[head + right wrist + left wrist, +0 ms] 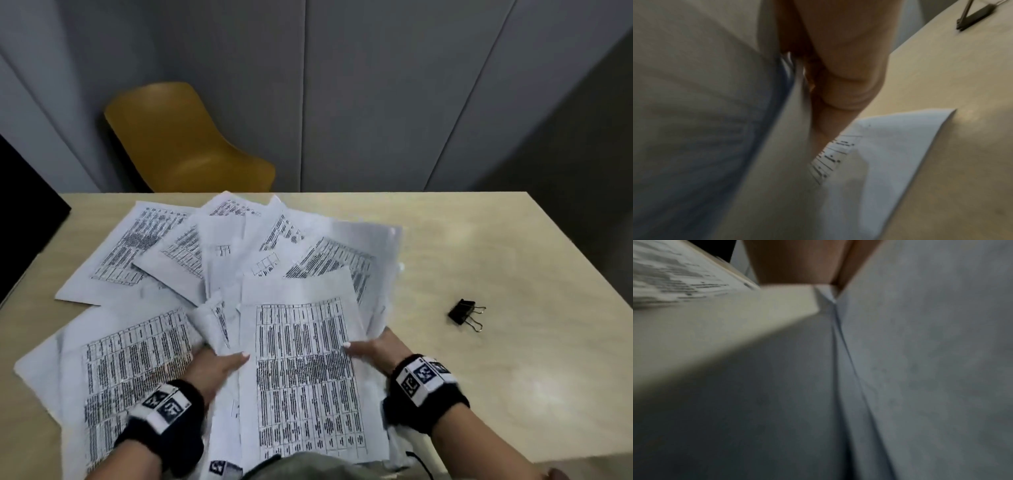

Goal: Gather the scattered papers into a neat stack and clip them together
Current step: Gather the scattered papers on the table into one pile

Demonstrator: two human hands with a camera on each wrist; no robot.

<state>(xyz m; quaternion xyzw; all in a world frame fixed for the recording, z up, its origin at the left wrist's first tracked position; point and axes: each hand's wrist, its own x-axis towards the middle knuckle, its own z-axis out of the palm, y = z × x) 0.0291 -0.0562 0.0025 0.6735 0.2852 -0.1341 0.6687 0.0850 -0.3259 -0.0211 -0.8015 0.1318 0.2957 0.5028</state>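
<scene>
Several white printed sheets (147,246) lie fanned across the beige table (513,359). Near the front edge I hold a bundle of sheets (305,370) from both sides. My left hand (236,359) grips its left edge, thumb on top and fingers hidden beneath. My right hand (356,347) grips the right edge the same way. In the right wrist view the fingers (849,73) curl under the paper (879,154). The left wrist view is blurred and shows paper (920,353) close up. A black binder clip (466,313) lies alone to the right, also seen as the clip (974,16).
A yellow chair (185,144) stands behind the table's far edge, in front of grey wall panels. A black object (27,205) sits at the far left corner. Bare tabletop surrounds the clip on the right side.
</scene>
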